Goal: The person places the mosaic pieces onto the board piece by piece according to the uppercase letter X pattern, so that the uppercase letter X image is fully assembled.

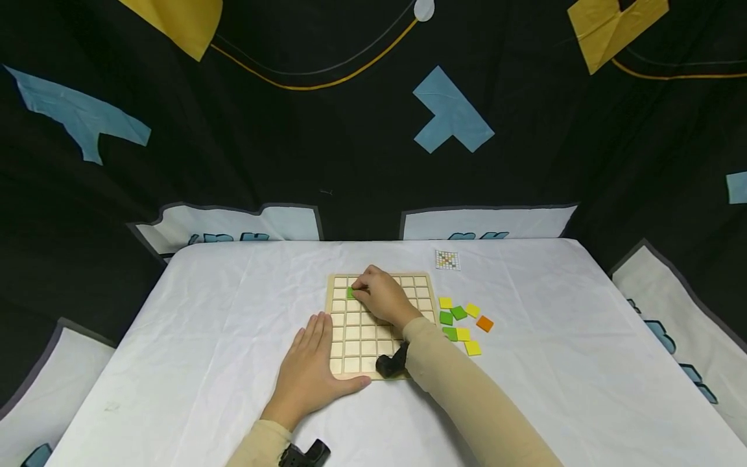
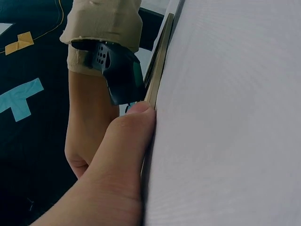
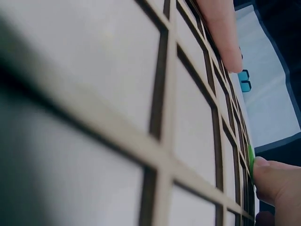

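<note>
A light wooden grid board point(image 1: 353, 348) lies on the white cloth, its square cells edged by thin raised strips. My right hand point(image 1: 383, 297) reaches over it and pinches a green square tile point(image 1: 350, 293) at a cell near the far left corner. In the right wrist view, the thumb point(image 3: 273, 181) touches the green tile's edge. My left hand point(image 1: 308, 373) rests along the board's left side, fingers straight and together. Its thumb point(image 2: 134, 125) stretches along the near edge. The right forearm covers the board's near right part.
Right of the board lie several loose tiles: yellow ones point(image 1: 473, 348), green ones point(image 1: 459, 312) and an orange tile point(image 1: 484, 323). A small printed grid card point(image 1: 447, 260) sits beyond the board's far right corner. Dark curtains with paper shapes surround the table point(image 1: 192, 363).
</note>
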Demonstrator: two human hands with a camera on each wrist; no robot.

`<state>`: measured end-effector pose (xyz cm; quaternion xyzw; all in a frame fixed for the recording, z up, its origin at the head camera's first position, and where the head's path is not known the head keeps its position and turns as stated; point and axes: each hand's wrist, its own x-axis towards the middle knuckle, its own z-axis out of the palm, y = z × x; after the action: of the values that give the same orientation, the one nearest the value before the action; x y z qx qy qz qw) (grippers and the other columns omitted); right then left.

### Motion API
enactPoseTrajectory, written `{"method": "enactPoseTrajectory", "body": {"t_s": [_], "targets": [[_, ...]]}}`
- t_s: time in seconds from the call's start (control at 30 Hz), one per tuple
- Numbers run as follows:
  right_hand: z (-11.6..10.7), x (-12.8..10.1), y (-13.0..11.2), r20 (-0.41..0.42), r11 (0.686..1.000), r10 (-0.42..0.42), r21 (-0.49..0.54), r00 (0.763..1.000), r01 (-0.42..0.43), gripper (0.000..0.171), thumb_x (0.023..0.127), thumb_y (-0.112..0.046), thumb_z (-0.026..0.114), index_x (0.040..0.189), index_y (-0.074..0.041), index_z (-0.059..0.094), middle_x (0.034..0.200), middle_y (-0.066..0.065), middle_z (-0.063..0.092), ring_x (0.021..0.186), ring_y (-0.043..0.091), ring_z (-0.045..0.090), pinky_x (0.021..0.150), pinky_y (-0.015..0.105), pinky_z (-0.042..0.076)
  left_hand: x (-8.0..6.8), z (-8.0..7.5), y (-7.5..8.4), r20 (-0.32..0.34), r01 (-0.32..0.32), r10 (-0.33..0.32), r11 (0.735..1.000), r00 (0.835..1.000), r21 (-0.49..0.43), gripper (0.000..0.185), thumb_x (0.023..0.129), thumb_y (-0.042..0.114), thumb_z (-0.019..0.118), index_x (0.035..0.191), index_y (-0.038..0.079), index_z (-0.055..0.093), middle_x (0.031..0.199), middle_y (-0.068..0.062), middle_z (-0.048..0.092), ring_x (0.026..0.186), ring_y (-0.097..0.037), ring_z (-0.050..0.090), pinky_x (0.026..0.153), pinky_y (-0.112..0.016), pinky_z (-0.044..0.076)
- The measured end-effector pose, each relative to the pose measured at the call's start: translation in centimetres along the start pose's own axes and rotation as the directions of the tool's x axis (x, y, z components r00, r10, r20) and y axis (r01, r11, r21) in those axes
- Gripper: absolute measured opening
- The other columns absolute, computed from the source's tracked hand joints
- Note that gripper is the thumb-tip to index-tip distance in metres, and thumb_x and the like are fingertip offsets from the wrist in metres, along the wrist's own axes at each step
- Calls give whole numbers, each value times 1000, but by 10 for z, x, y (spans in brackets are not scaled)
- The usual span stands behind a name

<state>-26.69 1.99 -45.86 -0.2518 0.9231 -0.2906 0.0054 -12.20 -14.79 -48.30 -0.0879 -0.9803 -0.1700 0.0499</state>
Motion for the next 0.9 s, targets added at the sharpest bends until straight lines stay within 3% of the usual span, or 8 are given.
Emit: {"method": "enactPoseTrajectory", "body": {"t_s": [0.23, 0.43, 0.6, 0.9], "targets": [[-12, -12, 4, 34, 999, -38, -22, 999, 39, 21, 98, -22, 64, 115, -17, 74, 109, -3, 60, 96, 12, 58, 87, 30, 51, -2, 0, 2, -10, 4, -4, 1000, 1000, -9, 140, 64, 95, 52, 155, -5, 19, 164, -20, 20, 154, -32, 18, 125, -48, 19], [-33, -29, 18, 52, 999, -33, 0, 998, 33, 24, 98, -21, 63, 121, -16, 70, 102, -4, 61, 89, 11, 56, 83, 30, 50, -2, -1, 3, -23, 2, -2, 1000, 1000, -13, 139, 64, 93, 56, 155, -5, 19, 163, -20, 21, 154, -32, 19, 125, -48, 21], [-57, -48, 36, 74, 1000, 15, 4, 997, -15, 27, 97, -19, 64, 124, -14, 67, 99, -4, 61, 86, 13, 54, 81, 32, 49, -1, 0, 3, -20, 4, -5, 1000, 1000, -17, 139, 64, 92, 57, 155, -5, 19, 164, -20, 21, 154, -32, 19, 125, -48, 21], [-92, -86, 74, 95, 987, 143, -83, 985, -136, 31, 96, -18, 66, 126, -12, 66, 101, 0, 61, 86, 16, 53, 79, 34, 47, -1, 0, 3, -15, 3, -3, 1000, 1000, -27, 139, 64, 92, 57, 156, -4, 18, 164, -19, 19, 154, -32, 17, 125, -48, 19]]}}
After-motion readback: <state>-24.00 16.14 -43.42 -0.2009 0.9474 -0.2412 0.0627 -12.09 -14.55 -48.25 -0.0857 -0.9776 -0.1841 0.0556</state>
